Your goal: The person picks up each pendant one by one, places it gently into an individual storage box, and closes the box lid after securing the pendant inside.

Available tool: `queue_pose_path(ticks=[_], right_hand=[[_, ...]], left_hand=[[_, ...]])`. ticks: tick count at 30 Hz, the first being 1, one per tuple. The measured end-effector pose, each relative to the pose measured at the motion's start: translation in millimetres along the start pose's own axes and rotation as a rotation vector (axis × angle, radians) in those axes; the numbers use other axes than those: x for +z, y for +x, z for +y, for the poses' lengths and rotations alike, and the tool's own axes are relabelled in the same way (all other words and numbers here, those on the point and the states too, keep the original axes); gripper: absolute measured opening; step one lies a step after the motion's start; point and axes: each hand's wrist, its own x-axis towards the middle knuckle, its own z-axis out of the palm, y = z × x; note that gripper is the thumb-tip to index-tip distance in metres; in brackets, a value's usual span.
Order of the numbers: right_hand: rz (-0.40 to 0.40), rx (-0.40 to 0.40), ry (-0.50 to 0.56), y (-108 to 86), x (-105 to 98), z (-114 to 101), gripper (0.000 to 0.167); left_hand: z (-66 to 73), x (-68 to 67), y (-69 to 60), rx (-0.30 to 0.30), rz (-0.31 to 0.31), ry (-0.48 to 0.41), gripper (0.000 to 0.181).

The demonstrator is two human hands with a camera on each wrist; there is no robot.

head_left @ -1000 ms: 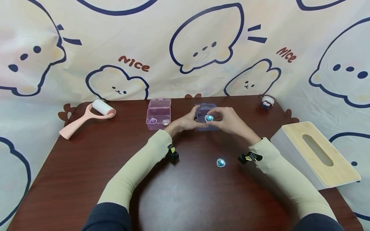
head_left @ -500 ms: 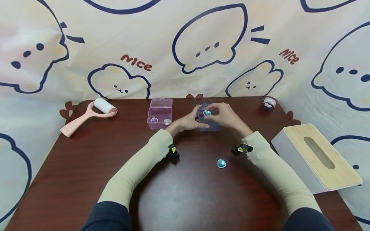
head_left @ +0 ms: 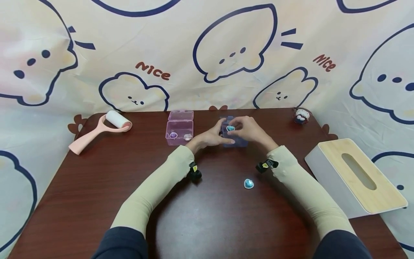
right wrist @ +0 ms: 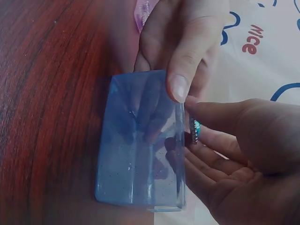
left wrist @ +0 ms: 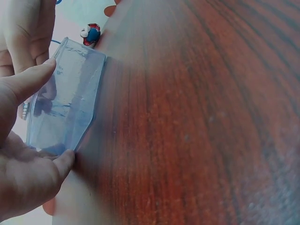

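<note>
At the back middle of the table stands a translucent blue plastic box (head_left: 238, 142). My left hand (head_left: 210, 136) holds it by its left side; in the right wrist view, the thumb laps over the rim of the box (right wrist: 131, 145). Between thumb and fingers my right hand (head_left: 252, 130) pinches a blue heart-shaped gem (head_left: 230, 128) with a beaded edge, right at the top of the box. That gem (right wrist: 196, 130) shows edge-on in the right wrist view. Another blue heart gem (head_left: 248, 183) lies on the table nearer to me. The inside of the box is mostly hidden.
Left of the hands is an open pink box (head_left: 179, 141) with a purple gem (head_left: 173, 135) and a pale gem (head_left: 187, 137) inside. A lint roller (head_left: 100, 129) lies far left. A tissue box (head_left: 336, 180) stands right, a small figurine (head_left: 301, 116) back right.
The right hand with its gem has moved slightly left and away from me, closer to the box's opening. My left hand stays on the box.
</note>
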Motion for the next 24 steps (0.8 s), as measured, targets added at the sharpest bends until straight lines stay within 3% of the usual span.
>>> queue_pose_path(ticks=[17,24], right_hand=[[-0.037,0.009,-0.019,1.9,4.2,5.5,0.042],[-0.015,0.034,-0.005,-14.9,-10.0,2.9,0.048]], left_hand=[[-0.9,0.2,2.3,0.007,0.008,0.035,0.108],[-1.5,-0.4,0.6,0.0,0.009,0.028,0.109]])
